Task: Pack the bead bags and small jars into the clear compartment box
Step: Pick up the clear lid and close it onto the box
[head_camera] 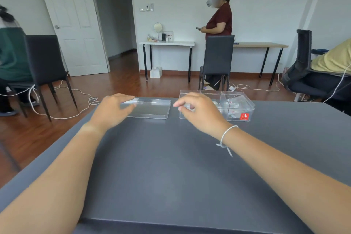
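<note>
Two clear plastic pieces on the grey desk (171,157): a shallow lid (152,109) lying flat at about 11 o'clock from the middle of the desk, and the compartment box (238,105) at about 1 o'clock, just beside it, not touching. Looks like a late step, judging by the layout: no loose bags or jars out on the desk, and stuff already sitting inside the box. Can make out crinkly bead bags (234,107) in the right-hand compartment and what might be a small jar (215,103) in the middle one, but too blurry to count either properly. One red sticker (244,116) on the box's front corner.

Left hand (114,109) spread loosely, fingers over the lid's near-left corner, not clearly gripping it. Right hand (197,109) half-curled in front of the box's left compartment, thumb and forefinger close together, holding nothing visible. Can't tell what's behind it.

Next move, probably: pick up the lid with both hands, carry it toward 1 o'clock, line up the edges and press down.
</note>
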The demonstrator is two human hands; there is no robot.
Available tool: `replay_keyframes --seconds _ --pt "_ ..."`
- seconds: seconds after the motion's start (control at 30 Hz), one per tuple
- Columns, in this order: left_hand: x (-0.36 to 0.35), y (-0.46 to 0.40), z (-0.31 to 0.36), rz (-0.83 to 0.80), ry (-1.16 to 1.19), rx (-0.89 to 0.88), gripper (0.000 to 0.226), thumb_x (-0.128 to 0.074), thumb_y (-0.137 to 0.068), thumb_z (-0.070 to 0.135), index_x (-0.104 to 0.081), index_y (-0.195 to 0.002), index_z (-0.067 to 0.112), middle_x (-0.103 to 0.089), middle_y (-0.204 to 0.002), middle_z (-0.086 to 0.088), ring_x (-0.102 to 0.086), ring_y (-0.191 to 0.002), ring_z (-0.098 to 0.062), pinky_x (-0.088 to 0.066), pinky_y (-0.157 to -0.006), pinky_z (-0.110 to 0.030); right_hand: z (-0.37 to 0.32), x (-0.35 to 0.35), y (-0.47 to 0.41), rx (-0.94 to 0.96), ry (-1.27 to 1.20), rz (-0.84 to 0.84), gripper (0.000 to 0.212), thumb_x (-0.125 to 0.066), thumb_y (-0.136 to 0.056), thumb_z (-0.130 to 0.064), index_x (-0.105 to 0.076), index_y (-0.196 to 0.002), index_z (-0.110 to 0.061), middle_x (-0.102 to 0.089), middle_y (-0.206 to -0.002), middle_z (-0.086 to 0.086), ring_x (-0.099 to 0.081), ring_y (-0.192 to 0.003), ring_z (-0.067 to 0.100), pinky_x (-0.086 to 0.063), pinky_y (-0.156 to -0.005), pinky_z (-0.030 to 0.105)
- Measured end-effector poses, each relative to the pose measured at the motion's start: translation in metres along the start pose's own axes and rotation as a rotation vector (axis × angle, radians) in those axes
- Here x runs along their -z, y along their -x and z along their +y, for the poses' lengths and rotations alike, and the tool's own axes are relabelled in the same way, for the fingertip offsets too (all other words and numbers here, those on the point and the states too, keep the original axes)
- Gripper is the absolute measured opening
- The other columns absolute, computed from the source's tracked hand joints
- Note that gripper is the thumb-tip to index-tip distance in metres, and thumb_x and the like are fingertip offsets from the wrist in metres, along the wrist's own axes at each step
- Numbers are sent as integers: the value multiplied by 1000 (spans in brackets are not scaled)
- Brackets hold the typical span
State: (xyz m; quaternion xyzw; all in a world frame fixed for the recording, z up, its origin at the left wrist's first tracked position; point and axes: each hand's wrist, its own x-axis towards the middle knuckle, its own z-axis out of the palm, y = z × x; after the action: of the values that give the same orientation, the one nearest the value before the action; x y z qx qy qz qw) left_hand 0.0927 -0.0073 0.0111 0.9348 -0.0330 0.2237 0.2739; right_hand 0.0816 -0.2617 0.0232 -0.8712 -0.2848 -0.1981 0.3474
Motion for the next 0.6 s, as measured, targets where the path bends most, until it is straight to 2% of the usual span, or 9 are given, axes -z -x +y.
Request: replay_keyframes --seconds 0.07,0.17,0.3,0.47,0.6 --pt "13 7 -17 15 -65 6 31 -60 -83 22 -64 -113 13 -59 -126 -9 -51 -119 -24 -31 -103 -26 -10 -19 0 19 25 -67 20 -53 -87 -16 -68 -99 -22 -57 -95 -10 -38 -79 5 -31 -74 19" --pt "25 14 -41 -25 -150 6 29 -60 -82 18 -65 -111 13 -61 -125 -11 -52 -119 -28 -36 -105 -40 -18 -40 -4 -15 70 -156 26 -51 -88 -19 -63 -111 -23 -58 -117 -3 -47 -95 15 -42 -86 30" --pt "28 18 -53 -59 -187 35 29 -58 -82 17 -65 -111 17 -61 -125 -7 -48 -120 -30 -37 -102 -43 -21 -57 -12 -105 169 -228 33 -47 -90 -21 -55 -122 -23 -50 -132 0 -48 -116 23 -43 -96 42" --pt "23 14 -52 -96 -200 52 29 -56 -85 19 -64 -113 19 -61 -125 -4 -46 -120 -31 -36 -103 -43 -18 -68 -19 -169 245 -237 34 -43 -90 -14 -56 -121 -18 -55 -126 5 -48 -117 26 -44 -95 40" --pt "24 15 -51 -32 -144 99 24 -59 -82 16 -68 -104 19 -65 -116 -7 -49 -112 -32 -40 -98 -44 -18 -72 -22 -184 243 -212 35 -38 -88 -1 -62 -111 -13 -58 -116 9 -51 -108 27 -43 -85 32"
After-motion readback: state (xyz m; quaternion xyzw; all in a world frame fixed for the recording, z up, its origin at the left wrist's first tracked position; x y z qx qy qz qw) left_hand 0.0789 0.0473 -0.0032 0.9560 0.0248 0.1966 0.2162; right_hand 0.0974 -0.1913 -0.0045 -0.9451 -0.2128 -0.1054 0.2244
